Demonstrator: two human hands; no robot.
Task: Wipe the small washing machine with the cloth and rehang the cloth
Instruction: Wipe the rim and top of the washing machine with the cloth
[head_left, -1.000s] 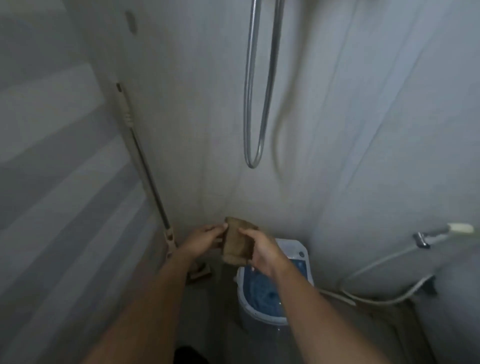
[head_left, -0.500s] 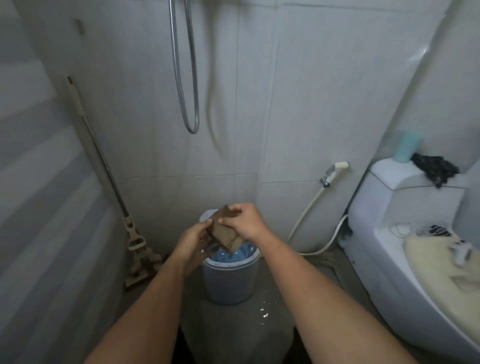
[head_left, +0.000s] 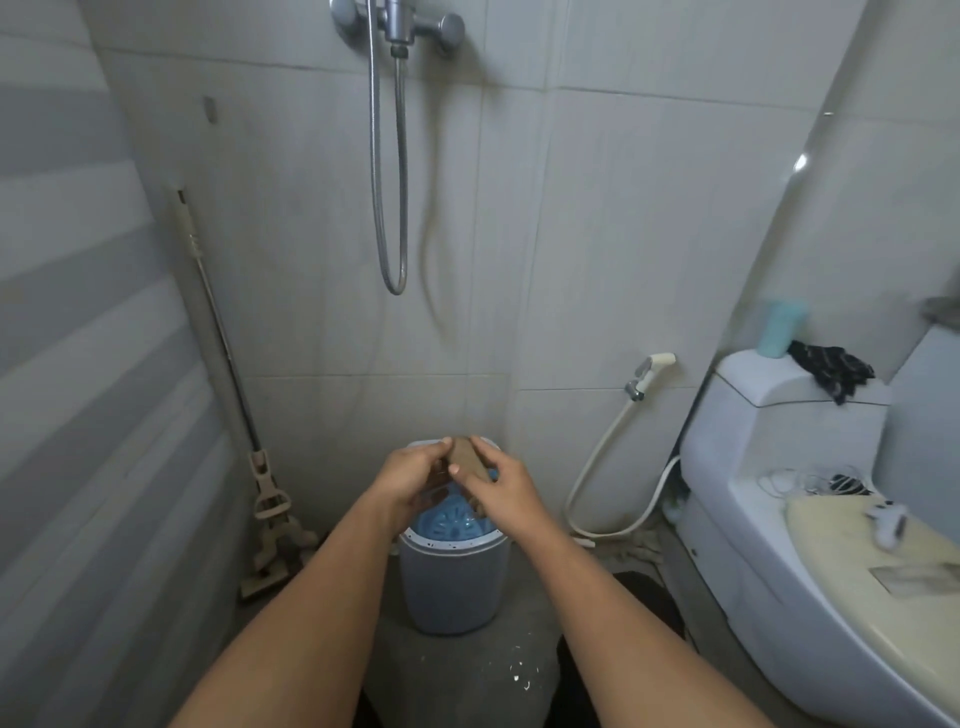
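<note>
A small grey washing machine (head_left: 453, 587) with a blue drum stands on the floor against the tiled back wall. Its top is open and partly hidden by my hands. Above it I hold a folded brown cloth (head_left: 466, 459) between both hands. My left hand (head_left: 409, 477) grips the cloth from the left, its fingers curled round it. On the right edge, my right hand (head_left: 497, 488) pinches the cloth with thumb and fingers.
A mop (head_left: 260, 499) leans in the left corner. A shower hose (head_left: 388, 171) hangs from the mixer on the back wall. At the right stand a white toilet (head_left: 769, 467) and a bidet sprayer (head_left: 649, 371) with its hose. White specks lie on the grey floor.
The view swung right and down, bringing the toilet and the whole machine into sight. Both hands kept hold of the cloth and now sit over the machine's open top.
</note>
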